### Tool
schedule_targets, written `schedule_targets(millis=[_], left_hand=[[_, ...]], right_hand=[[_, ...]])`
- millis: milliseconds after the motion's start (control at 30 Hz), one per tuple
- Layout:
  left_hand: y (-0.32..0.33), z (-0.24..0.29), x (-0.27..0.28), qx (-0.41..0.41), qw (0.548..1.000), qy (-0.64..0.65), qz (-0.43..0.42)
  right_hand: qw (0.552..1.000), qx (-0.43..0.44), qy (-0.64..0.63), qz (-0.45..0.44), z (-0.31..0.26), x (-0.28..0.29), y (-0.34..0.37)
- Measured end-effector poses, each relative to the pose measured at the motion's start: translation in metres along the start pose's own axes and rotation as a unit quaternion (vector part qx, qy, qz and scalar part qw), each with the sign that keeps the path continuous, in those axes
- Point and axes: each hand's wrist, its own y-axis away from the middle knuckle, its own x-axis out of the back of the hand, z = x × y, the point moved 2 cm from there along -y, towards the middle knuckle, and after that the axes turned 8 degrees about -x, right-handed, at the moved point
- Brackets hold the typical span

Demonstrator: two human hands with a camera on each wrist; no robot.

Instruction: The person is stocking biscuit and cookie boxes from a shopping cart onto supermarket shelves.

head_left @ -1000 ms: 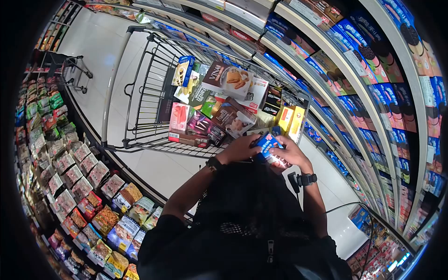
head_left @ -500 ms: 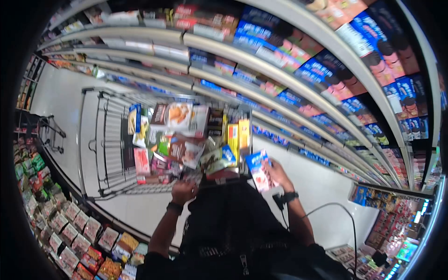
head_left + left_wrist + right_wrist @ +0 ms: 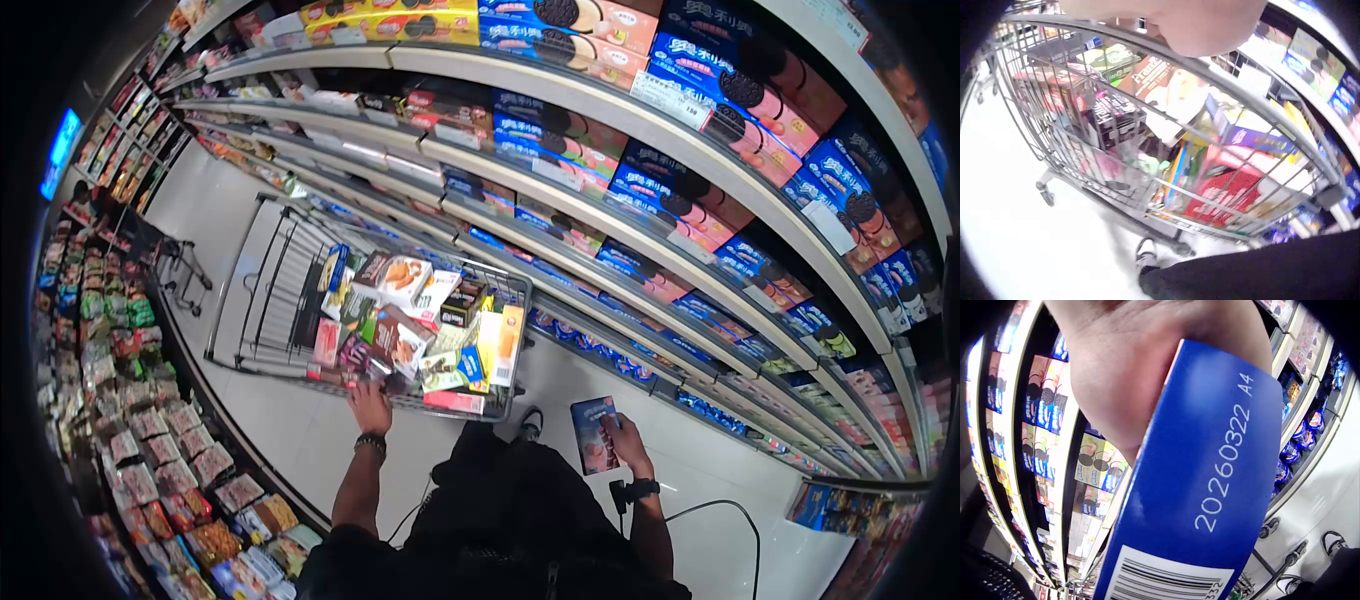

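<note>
My right hand (image 3: pixel 625 445) holds a flat blue and pink cookie box (image 3: pixel 594 448) out to the right of my body, over the floor. In the right wrist view the blue narrow side of that box (image 3: pixel 1210 456) shows a printed date and a barcode, and the palm (image 3: pixel 1129 375) lies against its edge. My left hand (image 3: pixel 370 407) grips the near side rail of a wire shopping cart (image 3: pixel 285 375). From the left wrist the same hand (image 3: pixel 1197 25) appears over the top rail, its fingertips mostly hidden. Boxed snacks, including a brown and white box (image 3: pixel 400 340), fill the cart's front part.
Long shelves (image 3: pixel 560 90) of blue and pink cookie boxes curve along the far and right sides. Packed snack bags (image 3: pixel 150 450) line the display at left. Another cart (image 3: pixel 185 280) stands farther off at left. A black cable (image 3: pixel 745 515) hangs by the right arm.
Both hands held the box near the cart's end; the left let go and moved to the cart's side rail. The right hand carried the box out to the right, and the head view shifted.
</note>
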Motion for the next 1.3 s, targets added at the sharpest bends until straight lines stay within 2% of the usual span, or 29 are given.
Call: schedule_targets(millis=[33, 100, 133, 167, 233, 267, 333, 367, 433, 533, 567, 633, 800, 900, 967, 1100, 1133, 1167, 1233, 1300], left_hand=[[0.004, 0.011, 0.0, 0.075, 0.997, -0.016, 0.016], [0.009, 0.037, 0.015, 0.175, 0.983, 0.039, 0.048], [0.017, 0.035, -0.002, 0.198, 0.976, 0.046, 0.082], [0.02, 0.034, -0.018, 0.275, 0.958, 0.056, 0.055], [0.024, 0.035, -0.03, 0.34, 0.934, 0.107, 0.032], [0.02, 0.035, -0.032, 0.339, 0.934, 0.111, 0.029], [0.018, 0.018, -0.037, 0.345, 0.92, 0.167, -0.087], [0.016, -0.003, -0.061, 0.297, 0.925, 0.188, -0.143], [0.01, -0.012, -0.062, 0.278, 0.925, 0.207, -0.158], [0.006, -0.038, -0.091, 0.269, 0.909, 0.26, -0.182], [0.005, -0.038, -0.084, 0.271, 0.908, 0.262, -0.184], [0.001, -0.028, -0.056, 0.308, 0.853, 0.374, -0.195], [-0.005, -0.057, -0.066, 0.278, 0.891, 0.306, -0.187], [-0.007, -0.072, -0.079, 0.246, 0.885, 0.348, -0.19], [-0.01, -0.084, -0.092, 0.256, 0.876, 0.377, -0.157], [-0.023, -0.096, -0.074, 0.249, 0.863, 0.404, -0.172], [-0.026, -0.098, -0.071, 0.264, 0.836, 0.438, -0.2], [-0.026, -0.106, -0.09, 0.264, 0.836, 0.437, -0.2], [-0.023, -0.116, -0.144, 0.156, 0.841, 0.486, -0.177], [-0.008, -0.096, -0.134, 0.139, 0.854, 0.465, -0.186]], right_hand=[[1.0, -0.003, 0.002, 0.002, 0.0, 0.004, 0.004], [1.0, -0.027, 0.009, -0.002, 0.001, 0.007, 0.006], [1.0, -0.015, 0.01, -0.005, 0.005, 0.007, 0.004], [1.0, -0.003, 0.007, -0.004, 0.008, 0.007, 0.005], [0.999, -0.035, 0.014, -0.012, 0.006, 0.007, 0.008], [0.999, -0.025, 0.025, -0.01, 0.002, 0.005, 0.009], [0.998, -0.001, 0.053, -0.019, 0.003, 0.004, 0.006], [0.998, -0.002, 0.06, -0.026, 0.006, 0.004, 0.003], [0.998, 0.025, 0.039, -0.039, 0.005, 0.001, -0.002], [0.998, 0.007, 0.042, -0.043, -0.002, -0.01, -0.002], [0.998, -0.003, 0.046, -0.042, -0.003, -0.015, -0.001], [0.997, -0.007, 0.057, -0.047, -0.012, -0.028, 0.002], [0.996, -0.02, 0.064, -0.052, -0.039, -0.079, 0.015], [0.997, 0.0, 0.047, -0.059, -0.049, -0.115, 0.018], [0.997, -0.011, 0.059, -0.058, -0.061, -0.139, 0.024], [0.994, 0.003, 0.078, -0.075, -0.079, -0.181, 0.034], [0.994, -0.001, 0.085, -0.075, -0.081, -0.187, 0.035], [0.993, -0.005, 0.09, -0.074, -0.083, -0.195, 0.036], [0.994, 0.002, 0.078, -0.075, -0.082, -0.205, 0.035], [0.995, 0.002, 0.067, -0.079, -0.08, -0.211, 0.036]])
